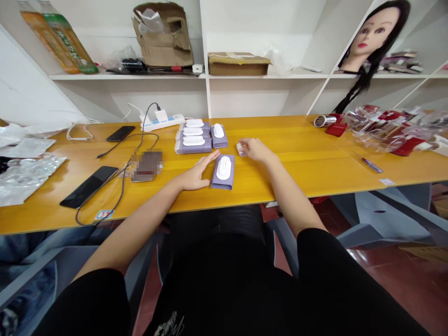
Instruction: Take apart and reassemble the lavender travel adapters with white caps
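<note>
In the head view a purple sleeve-shaped box lies flat near the table's front edge. On it rests a white oval piece with ridges, its exact kind unclear. My left hand is just left of this box, fingers stretched out and thumb apart, holding nothing. To the right of the box and a little behind it, my right hand pinches a small translucent piece close to the tabletop. Behind my hands, another purple box with a white oval piece stands beside several similar purple boxes.
Phones, cables and a power strip occupy the left of the wooden table. Clear plastic bags lie far left. Red and clear plastic parts crowd the right, near a small pen-like tube. White shelves rise behind.
</note>
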Available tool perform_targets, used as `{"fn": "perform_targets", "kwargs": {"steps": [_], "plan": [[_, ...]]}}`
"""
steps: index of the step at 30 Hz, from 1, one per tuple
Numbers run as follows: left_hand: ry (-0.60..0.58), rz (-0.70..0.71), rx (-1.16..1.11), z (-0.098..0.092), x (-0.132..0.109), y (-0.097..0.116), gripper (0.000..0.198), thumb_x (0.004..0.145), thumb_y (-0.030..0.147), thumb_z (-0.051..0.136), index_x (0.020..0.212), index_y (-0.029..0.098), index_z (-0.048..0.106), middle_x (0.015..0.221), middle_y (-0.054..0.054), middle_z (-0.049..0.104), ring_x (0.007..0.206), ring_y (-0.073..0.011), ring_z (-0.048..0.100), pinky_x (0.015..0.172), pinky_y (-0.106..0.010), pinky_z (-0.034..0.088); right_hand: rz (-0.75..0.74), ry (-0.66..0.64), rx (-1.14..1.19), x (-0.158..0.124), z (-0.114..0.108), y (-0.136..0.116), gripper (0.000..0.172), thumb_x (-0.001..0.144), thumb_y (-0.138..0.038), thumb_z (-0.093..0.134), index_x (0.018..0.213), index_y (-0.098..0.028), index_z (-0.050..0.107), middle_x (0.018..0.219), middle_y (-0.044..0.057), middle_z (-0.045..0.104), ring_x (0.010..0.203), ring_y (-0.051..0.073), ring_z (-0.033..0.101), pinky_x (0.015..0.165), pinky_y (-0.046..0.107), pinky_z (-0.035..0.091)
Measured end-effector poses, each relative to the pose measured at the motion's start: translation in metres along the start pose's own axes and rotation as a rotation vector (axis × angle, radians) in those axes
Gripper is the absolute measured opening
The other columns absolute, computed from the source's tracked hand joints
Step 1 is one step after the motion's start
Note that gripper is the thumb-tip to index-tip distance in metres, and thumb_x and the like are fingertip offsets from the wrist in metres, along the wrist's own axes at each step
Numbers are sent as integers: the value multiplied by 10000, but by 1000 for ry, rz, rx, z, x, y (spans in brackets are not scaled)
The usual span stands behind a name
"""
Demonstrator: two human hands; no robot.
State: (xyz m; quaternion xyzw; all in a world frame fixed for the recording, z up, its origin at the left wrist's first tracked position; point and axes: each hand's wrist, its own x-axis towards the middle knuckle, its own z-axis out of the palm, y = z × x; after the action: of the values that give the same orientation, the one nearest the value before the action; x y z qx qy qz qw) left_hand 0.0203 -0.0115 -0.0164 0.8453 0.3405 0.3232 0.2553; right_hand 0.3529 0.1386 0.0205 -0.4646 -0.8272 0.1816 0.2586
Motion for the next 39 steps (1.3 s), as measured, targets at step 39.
{"fn": "perform_targets", "kwargs": {"steps": [39], "plan": [[424,-279,412,8,9,0,1152,828,658,993,1781,285,465,1425,-170,715,1300,-453,641,1215,-687,482,96,94,-333,-9,37,-54,379,1120,-305,483,1347,-67,670,1452,302,650,1187,417,733,1151,604,599]]}}
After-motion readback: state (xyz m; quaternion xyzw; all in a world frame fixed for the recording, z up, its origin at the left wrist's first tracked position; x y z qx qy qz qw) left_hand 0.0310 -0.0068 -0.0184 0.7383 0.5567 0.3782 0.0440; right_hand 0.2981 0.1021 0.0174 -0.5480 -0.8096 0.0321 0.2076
